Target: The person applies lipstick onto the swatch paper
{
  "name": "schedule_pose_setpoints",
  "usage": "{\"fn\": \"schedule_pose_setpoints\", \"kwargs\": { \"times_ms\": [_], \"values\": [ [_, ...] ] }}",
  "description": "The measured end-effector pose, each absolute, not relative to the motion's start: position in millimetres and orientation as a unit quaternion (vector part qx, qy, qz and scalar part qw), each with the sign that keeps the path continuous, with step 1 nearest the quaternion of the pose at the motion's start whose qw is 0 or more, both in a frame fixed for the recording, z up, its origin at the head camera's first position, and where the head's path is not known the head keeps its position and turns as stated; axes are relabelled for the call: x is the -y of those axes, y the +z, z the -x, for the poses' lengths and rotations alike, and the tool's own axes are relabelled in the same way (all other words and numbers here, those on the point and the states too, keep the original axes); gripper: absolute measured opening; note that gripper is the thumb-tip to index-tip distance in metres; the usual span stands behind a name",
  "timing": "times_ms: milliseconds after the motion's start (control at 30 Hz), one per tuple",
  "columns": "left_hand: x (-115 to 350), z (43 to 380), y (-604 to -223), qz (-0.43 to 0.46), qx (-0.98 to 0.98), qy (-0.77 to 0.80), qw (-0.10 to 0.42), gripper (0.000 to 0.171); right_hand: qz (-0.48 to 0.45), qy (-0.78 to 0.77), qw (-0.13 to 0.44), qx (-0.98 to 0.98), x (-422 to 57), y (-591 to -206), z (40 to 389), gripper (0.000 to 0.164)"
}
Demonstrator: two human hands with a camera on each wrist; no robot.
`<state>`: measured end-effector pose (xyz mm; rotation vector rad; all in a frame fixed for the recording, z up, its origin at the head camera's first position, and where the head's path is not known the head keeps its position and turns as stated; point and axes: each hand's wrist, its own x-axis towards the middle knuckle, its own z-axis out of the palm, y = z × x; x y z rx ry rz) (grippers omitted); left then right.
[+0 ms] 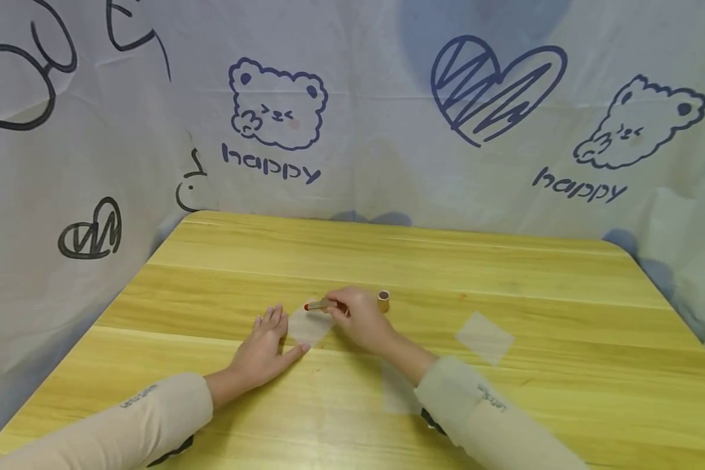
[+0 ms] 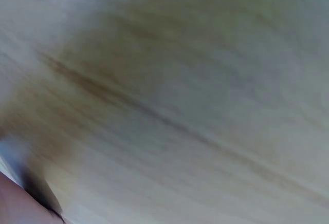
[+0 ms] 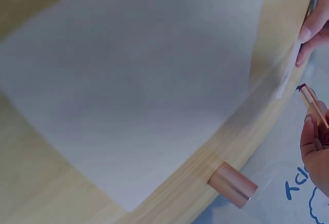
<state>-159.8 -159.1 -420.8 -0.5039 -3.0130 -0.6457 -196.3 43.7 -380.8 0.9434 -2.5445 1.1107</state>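
A lipstick (image 1: 319, 305) with a red tip is pinched in my right hand (image 1: 361, 320), its tip over a small pale paper square (image 1: 305, 326). In the right wrist view, the lipstick (image 3: 310, 99) shows its shiny gold-pink tube. My left hand (image 1: 264, 352) lies palm down with fingers spread, thumb and fingertips at the paper's left and near edges. The lipstick cap (image 1: 383, 301) stands upright, open end up, just beyond my right hand. Only a blurred bit of the left hand (image 2: 15, 201) appears in the left wrist view.
A second paper square (image 1: 485, 338) lies to the right on the wooden table (image 1: 241, 254). Another paper (image 1: 396, 391) is partly covered by my right forearm. Behind the table hangs a white cloth (image 1: 376, 130) with drawn bears and hearts.
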Motion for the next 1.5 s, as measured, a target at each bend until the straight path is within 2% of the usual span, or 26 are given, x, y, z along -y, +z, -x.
{"fn": "schedule_pose_setpoints", "kwargs": {
  "times_ms": [367, 900, 1500],
  "values": [
    [159.3, 160.8, -421.0, 0.163, 0.965, -0.205, 0.003, 0.075, -0.348, 0.354, 0.065, 0.865, -32.8, -384.3, 195.7, 0.018],
    [159.3, 159.9, -419.6, 0.157, 0.966, -0.206, -0.005, 0.075, -0.361, 0.339, 0.064, 0.867, -22.0, -388.8, 196.8, 0.018],
    [159.0, 160.6, -418.9, 0.167, 0.967, -0.191, 0.004, 0.073, -0.399, 0.232, 0.066, 0.885, -13.5, -375.6, 199.7, 0.012]
  ]
}}
